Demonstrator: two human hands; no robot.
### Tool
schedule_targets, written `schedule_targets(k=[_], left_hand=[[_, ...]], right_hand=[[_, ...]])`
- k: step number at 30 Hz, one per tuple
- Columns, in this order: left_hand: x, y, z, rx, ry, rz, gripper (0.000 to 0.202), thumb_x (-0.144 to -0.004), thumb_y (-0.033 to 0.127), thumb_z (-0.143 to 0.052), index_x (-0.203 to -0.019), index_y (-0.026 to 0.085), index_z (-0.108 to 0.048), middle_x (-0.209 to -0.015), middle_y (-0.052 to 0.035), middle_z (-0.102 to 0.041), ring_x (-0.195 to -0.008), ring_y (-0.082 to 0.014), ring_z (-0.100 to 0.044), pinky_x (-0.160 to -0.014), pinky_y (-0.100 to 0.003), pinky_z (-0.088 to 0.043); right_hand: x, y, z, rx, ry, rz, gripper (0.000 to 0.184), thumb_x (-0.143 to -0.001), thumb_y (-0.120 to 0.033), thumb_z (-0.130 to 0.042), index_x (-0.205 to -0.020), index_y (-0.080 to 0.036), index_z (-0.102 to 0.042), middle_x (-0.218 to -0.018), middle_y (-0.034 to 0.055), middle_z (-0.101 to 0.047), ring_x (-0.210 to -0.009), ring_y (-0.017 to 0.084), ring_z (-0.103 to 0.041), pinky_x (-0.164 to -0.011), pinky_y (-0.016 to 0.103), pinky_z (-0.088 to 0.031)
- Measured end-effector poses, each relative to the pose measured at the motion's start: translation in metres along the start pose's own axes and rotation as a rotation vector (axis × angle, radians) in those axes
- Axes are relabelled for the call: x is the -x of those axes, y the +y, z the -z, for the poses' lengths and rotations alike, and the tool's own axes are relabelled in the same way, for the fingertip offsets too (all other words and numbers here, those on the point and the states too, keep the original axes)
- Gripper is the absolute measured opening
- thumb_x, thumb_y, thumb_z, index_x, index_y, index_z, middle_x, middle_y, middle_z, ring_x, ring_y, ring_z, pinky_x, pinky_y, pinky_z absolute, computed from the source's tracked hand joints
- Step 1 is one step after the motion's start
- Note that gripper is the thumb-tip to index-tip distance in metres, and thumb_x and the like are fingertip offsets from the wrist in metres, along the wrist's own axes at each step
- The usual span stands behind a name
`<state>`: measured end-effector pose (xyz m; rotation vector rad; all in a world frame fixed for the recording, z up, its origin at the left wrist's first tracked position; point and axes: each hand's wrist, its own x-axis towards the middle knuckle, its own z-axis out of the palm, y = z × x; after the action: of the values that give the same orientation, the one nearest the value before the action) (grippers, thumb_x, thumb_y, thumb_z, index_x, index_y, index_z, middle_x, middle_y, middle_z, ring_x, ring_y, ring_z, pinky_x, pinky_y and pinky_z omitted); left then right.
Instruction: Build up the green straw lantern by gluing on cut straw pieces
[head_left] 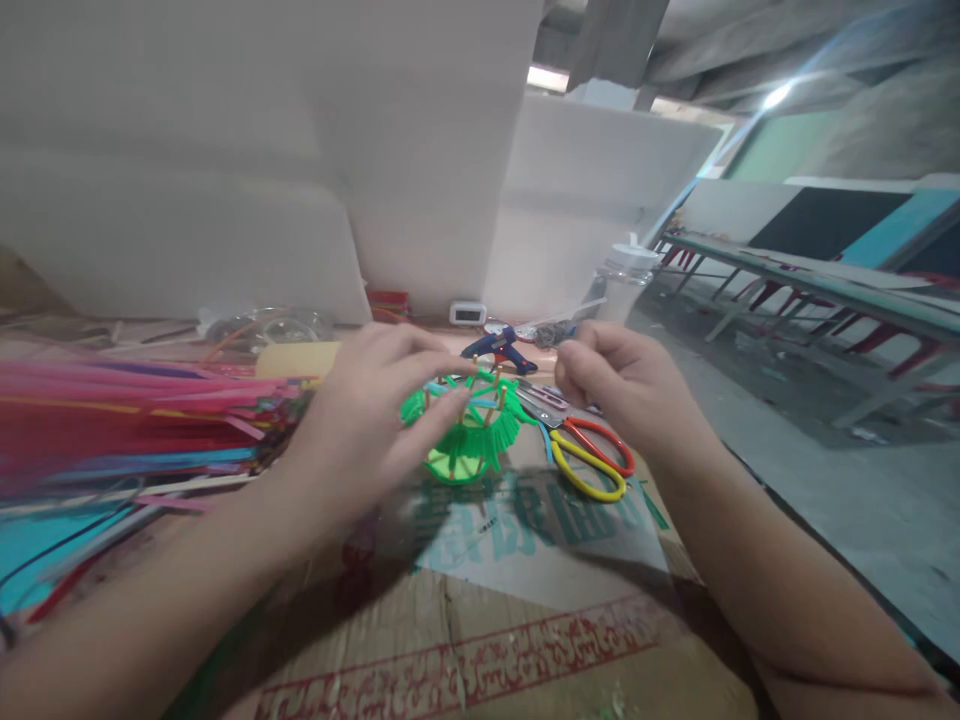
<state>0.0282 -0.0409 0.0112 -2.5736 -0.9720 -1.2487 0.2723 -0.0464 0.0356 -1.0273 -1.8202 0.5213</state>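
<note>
A bright green fringed craft piece with upright thin wooden sticks and a round green base stands on the cardboard. At its left side is my left hand, the thumb and fingers apart and reaching over its top edge; whether they touch it I cannot tell. My right hand is raised to the right of the piece, fingers curled into a pinch. Anything inside that pinch is hidden. Scissors with one red and one yellow handle lie below my right hand. Behind the craft piece rests a dark blue glue gun.
Bundles of pink, red and blue strips fill the left side, blurred. A clear bottle with a white lid stands behind my right hand. A small white digital clock sits near the pale board. Printed cardboard covers the table.
</note>
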Motion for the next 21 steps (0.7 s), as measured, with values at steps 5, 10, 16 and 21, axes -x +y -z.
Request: schedule_targets(k=[5, 10, 16, 21], left_hand=[[0.009, 0.024, -0.009, 0.115, -0.119, -0.057, 0.037, -0.095, 0.050, -0.063, -0.112, 0.018, -0.069, -0.095, -0.0056, -0.069, -0.095, -0.0246, -0.061, -0.087, -0.040, -0.045], [0.017, 0.039, -0.017, 0.175, -0.195, 0.032, 0.042, -0.088, 0.058, -0.068, -0.090, 0.017, -0.069, -0.087, -0.0056, -0.069, -0.091, -0.0270, -0.062, -0.082, -0.041, -0.045], [0.014, 0.044, -0.018, 0.549, -0.217, 0.089, 0.019, -0.098, 0.023, -0.060, -0.082, 0.019, -0.070, -0.083, 0.0005, -0.071, -0.083, -0.0150, -0.064, -0.077, -0.027, -0.048], [0.003, 0.014, 0.014, 0.422, -0.415, 0.078, 0.031, -0.101, 0.031, -0.047, -0.085, 0.024, -0.073, -0.083, 0.0015, -0.075, -0.079, -0.0161, -0.067, -0.072, -0.027, -0.048]], right_hand=[[0.014, -0.007, -0.025, -0.080, -0.079, 0.052, 0.037, -0.097, -0.034, -0.055, -0.064, -0.022, -0.043, -0.056, -0.0060, -0.047, -0.051, 0.008, -0.041, -0.050, 0.024, -0.032], [0.025, -0.010, -0.040, 0.051, -0.053, 0.123, 0.033, -0.095, -0.027, -0.055, -0.064, -0.021, -0.045, -0.059, -0.0054, -0.047, -0.055, 0.008, -0.044, -0.053, 0.023, -0.034], [0.027, -0.015, -0.035, 0.216, -0.075, 0.331, 0.035, -0.095, -0.024, -0.056, -0.063, -0.020, -0.044, -0.057, -0.0059, -0.045, -0.054, 0.008, -0.041, -0.052, 0.022, -0.032], [0.009, -0.005, -0.004, 0.313, 0.029, 0.236, 0.025, -0.096, -0.029, -0.058, -0.073, -0.019, -0.059, -0.064, -0.0029, -0.056, -0.059, 0.009, -0.048, -0.057, 0.024, -0.037]])
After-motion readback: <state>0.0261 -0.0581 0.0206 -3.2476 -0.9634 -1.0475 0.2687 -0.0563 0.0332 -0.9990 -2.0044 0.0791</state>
